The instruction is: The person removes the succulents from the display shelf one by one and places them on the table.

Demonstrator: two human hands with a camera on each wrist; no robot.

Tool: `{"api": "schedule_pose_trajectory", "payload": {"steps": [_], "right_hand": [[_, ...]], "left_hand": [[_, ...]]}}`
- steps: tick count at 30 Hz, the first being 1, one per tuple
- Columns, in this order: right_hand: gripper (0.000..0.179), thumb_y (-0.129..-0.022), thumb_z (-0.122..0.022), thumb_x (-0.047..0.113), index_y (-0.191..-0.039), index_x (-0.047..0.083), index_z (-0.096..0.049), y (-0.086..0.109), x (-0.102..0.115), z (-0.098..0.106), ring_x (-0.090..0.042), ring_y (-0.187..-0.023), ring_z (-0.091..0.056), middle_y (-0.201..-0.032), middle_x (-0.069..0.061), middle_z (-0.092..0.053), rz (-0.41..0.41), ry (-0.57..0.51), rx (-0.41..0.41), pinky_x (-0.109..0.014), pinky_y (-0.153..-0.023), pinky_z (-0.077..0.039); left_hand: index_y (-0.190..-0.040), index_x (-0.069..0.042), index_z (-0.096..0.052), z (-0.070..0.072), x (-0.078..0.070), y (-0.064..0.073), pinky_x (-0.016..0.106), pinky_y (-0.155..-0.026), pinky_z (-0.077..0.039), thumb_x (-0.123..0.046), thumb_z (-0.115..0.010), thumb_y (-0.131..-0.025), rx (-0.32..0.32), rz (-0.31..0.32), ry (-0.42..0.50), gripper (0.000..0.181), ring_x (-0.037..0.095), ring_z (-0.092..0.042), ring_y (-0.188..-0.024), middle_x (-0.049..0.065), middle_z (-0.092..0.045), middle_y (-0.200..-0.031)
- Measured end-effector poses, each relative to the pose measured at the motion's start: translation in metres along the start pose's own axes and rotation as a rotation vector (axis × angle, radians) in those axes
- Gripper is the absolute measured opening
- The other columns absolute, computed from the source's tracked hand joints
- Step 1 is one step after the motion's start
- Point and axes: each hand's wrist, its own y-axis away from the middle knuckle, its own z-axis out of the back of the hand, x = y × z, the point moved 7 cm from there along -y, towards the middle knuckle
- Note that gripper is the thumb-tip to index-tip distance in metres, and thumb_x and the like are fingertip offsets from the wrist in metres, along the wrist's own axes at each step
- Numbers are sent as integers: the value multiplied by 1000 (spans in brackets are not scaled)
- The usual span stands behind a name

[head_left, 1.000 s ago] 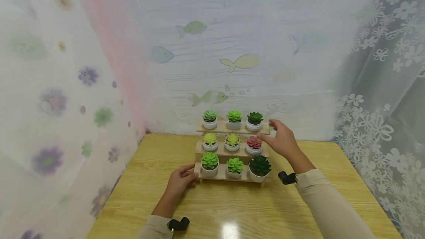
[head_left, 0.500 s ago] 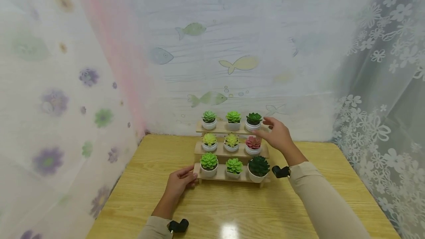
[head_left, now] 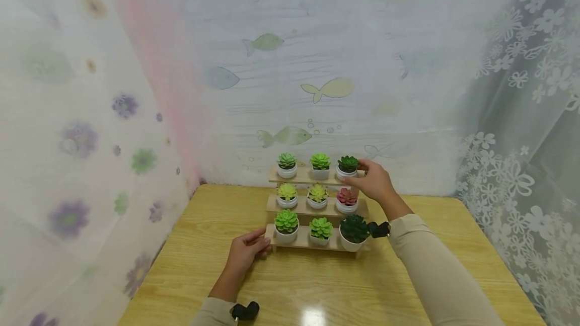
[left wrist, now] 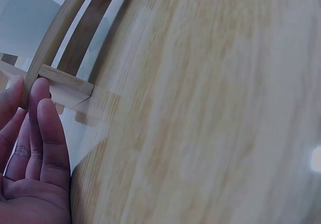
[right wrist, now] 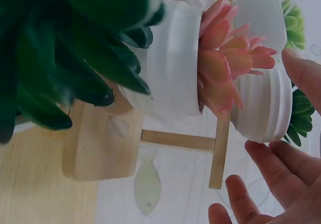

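A three-tier wooden plant stand [head_left: 303, 237] carries several small potted succulents in white pots. My left hand [head_left: 246, 250] pinches the left end of its lowest board, thumb above and fingers beneath, as the left wrist view shows. At the right end of the top tier sits a dark green succulent [head_left: 348, 164]. My right hand [head_left: 373, 180] holds its white pot [right wrist: 263, 103] between thumb and fingertips, the pot still at shelf level. Just below are a pink succulent [head_left: 347, 196] on the middle tier and a larger dark green one [head_left: 355, 229] on the bottom tier.
The stand is on a wood-grain table [head_left: 290, 286], close to its back edge. Behind hangs a pale curtain [head_left: 267, 104] with fish drawings. A flowered curtain [head_left: 77, 165] borders the left side, and a lace one [head_left: 512, 175] the right.
My right hand has moved left, from beside the stand to the pot of the dark green succulent on the top tier. The left hand stays at the bottom board.
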Motion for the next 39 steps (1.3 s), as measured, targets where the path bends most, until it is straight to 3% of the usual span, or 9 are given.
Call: {"api": "schedule_pose_trajectory", "payload": {"steps": [7,19,32,39], "right_hand": [[86,-92,-77,45,-157,2,-40,-2,2,-5,-45,-141,-46,-154,-24,-49,-19,12,-6,-62,-108,-45],[73,-90,-79,48,-144,4,-57,-2,-1,-2,-45,-133,-53,-143,-24,-59,-18,42,-36,-61,-102,-50],[97,-87,-80,54,-159,3,-39,6,0,-8,-43,-143,-45,-156,-25,-46,-28,1,3,-61,-110,-44],[100,-87,-79,57,-160,4,-36,14,-3,1,-42,-143,-45,-158,-25,-45,-26,1,-32,-62,-110,-43]], "left_hand": [[-137,0,-66,1,1,-1,28,-66,-62,-9,-79,-92,11,0,-4,48,18,-77,-82,13,-78,-104],[-139,2,-64,-1,2,-1,30,-68,-62,-14,-80,-92,33,-1,-22,53,18,-77,-83,12,-79,-105],[-139,1,-64,7,0,6,30,-68,-62,-11,-77,-94,15,-10,-27,49,19,-77,-84,12,-78,-104],[-140,1,-63,0,0,1,30,-69,-62,-16,-80,-92,46,-20,-22,54,20,-78,-85,13,-79,-106]]}}
